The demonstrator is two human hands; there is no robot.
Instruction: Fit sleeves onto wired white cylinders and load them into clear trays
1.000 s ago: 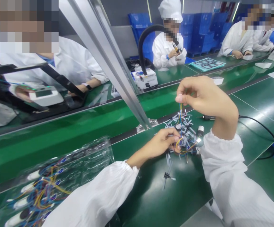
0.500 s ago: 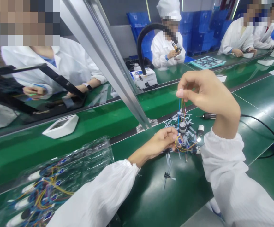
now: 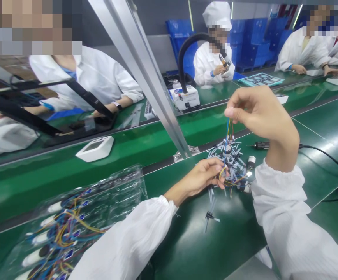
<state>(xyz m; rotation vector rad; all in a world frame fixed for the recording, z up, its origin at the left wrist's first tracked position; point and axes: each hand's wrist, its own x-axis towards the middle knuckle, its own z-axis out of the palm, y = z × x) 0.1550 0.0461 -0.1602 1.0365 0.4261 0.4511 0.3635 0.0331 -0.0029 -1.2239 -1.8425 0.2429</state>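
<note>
My right hand (image 3: 256,112) is raised, thumb and finger pinched on the upper end of several thin coloured wires (image 3: 229,126). Blue, yellow and red strands hang down from it. Below, my left hand (image 3: 205,177) has its fingers closed around the lower part of the wires. Behind and beside the left hand lies a pile of small grey-white strips (image 3: 236,159). A white and black cylindrical part (image 3: 251,161) rests right of the pile, and another (image 3: 246,188) sits just below it with wires.
A clear plastic tray (image 3: 128,194) holding several wired cylinders (image 3: 48,221) is at lower left. A black-handled tool (image 3: 262,145) with a cable lies at right. A metal post (image 3: 154,85) rises beyond my hands. A white device (image 3: 95,148) stands on the belt; people work across it.
The view has shifted, so most things sit further right. My left hand has closed in on the wires' lower part. The person across at left has moved a hand further left.
</note>
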